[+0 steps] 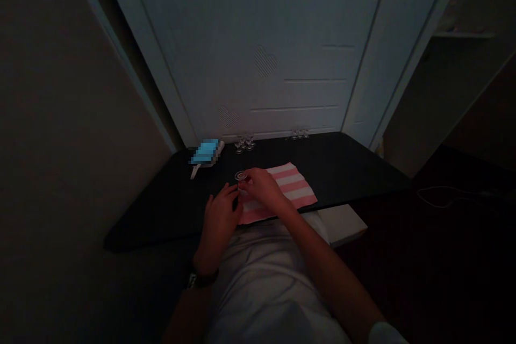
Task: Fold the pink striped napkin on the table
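A pink-and-white striped cloth [296, 185] lies flat on the black tabletop. My right hand [260, 185] reaches over the cloth's left part and pinches a small clear round piece [241, 176] with a ringed face, possibly a suction cup. That piece is at the cloth's far left corner. At the cloth's left edge is my left hand [221, 212], fingers bent and apart, close to the right fingertips. I see nothing held in it, and cannot tell whether it touches the cloth. A dark band circles the left wrist.
Small clear pieces stand in one cluster [245, 143] and another cluster [300, 134] near the panel behind the black table [161, 209]. A white device with a blurred blue screen [206, 153] lies at back left. A white box [342, 224] sits below the front edge.
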`<action>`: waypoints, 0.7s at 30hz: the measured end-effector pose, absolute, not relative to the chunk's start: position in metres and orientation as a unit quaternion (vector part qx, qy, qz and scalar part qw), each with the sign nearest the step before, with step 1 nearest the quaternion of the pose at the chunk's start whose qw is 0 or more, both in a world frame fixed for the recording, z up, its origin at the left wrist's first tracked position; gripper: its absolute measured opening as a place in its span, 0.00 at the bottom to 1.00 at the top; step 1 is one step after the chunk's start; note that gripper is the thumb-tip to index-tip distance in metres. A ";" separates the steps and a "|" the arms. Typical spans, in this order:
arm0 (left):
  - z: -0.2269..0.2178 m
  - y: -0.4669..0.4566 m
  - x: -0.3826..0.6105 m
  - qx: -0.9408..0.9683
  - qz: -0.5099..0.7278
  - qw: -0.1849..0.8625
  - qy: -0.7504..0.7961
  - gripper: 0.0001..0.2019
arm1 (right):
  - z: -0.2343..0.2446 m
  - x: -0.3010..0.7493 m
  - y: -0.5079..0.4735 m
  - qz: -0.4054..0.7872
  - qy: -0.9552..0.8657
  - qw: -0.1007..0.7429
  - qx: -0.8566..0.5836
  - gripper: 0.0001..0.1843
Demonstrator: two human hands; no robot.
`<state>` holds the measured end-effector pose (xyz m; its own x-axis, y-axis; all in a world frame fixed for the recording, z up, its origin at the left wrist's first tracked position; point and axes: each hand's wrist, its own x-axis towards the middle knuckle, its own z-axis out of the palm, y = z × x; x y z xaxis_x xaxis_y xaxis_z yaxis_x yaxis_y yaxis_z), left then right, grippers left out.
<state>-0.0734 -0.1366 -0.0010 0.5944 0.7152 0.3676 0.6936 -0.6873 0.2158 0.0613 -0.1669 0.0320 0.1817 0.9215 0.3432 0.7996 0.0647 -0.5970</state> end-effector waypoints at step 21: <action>-0.010 -0.128 -0.064 0.880 0.256 -0.004 0.400 0.15 | 0.013 0.084 -0.158 0.088 -0.615 0.361 -0.696 0.11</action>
<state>-0.0640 -0.1280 -0.0095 0.5485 0.7021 0.4541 0.7060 -0.6799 0.1985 0.0840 -0.1585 0.0130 0.2286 0.9191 0.3209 0.7916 0.0164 -0.6108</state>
